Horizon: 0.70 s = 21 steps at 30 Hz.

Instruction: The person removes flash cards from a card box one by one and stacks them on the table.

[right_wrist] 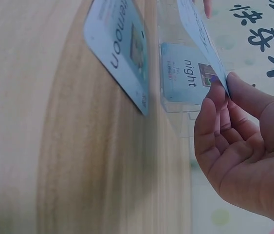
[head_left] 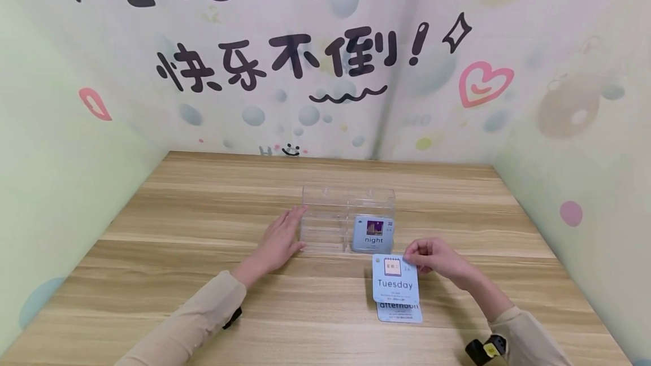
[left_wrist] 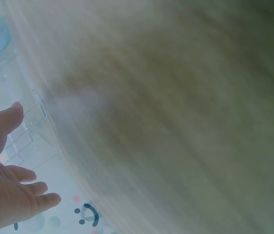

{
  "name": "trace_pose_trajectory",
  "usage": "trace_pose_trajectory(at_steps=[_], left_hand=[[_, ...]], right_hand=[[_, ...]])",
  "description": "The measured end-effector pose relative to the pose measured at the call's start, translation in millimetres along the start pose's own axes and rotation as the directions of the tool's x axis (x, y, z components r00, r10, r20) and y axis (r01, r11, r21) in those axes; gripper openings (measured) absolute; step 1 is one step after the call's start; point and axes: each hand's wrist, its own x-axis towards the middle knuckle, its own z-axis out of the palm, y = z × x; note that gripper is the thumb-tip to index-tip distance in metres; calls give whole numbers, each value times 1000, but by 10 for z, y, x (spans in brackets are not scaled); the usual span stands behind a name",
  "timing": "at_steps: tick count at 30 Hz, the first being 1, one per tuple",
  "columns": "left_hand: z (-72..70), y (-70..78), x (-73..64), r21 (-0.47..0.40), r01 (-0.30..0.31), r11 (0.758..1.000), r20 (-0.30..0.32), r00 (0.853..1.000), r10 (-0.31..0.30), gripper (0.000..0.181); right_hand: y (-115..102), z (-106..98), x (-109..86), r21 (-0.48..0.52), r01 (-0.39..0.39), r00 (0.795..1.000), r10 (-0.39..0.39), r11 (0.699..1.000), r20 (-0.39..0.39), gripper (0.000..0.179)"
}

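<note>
My right hand [head_left: 441, 260] pinches the upper right corner of a light blue "Tuesday" card [head_left: 391, 292] between thumb and fingertips. That card is lifted above an "afternoon" card [head_left: 400, 315], which lies on the table and is partly covered in the head view. A clear plastic rack [head_left: 324, 233] with several compartments stands ahead of the cards. In its lower right compartment sits a "night" card [head_left: 373, 243]. At the rack's left side rests my left hand [head_left: 277, 244], its fingers extended along the edge; in the left wrist view its thumb overlaps the clear plastic.
The wood-grain table [head_left: 213, 208] reaches back to a printed wall sheet [head_left: 285, 123] with black lettering. Pale green side panels [head_left: 574, 146] bound it left and right. A black wrist strap [head_left: 478, 350] shows at my right sleeve.
</note>
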Motion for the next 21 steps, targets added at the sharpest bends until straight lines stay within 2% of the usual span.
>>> trace_pose_trajectory(at_steps=[10,21], left_hand=[[2,3,6,-1,-2,1000,-6,1000,2,82],[8,-2,8,3,-14,1000,-5,1000,14,82]], right_hand=[[138,77,-3,39,-18,998,16,999,59,25],[234,89,-38,20,-22,999,21,1000,42,24]])
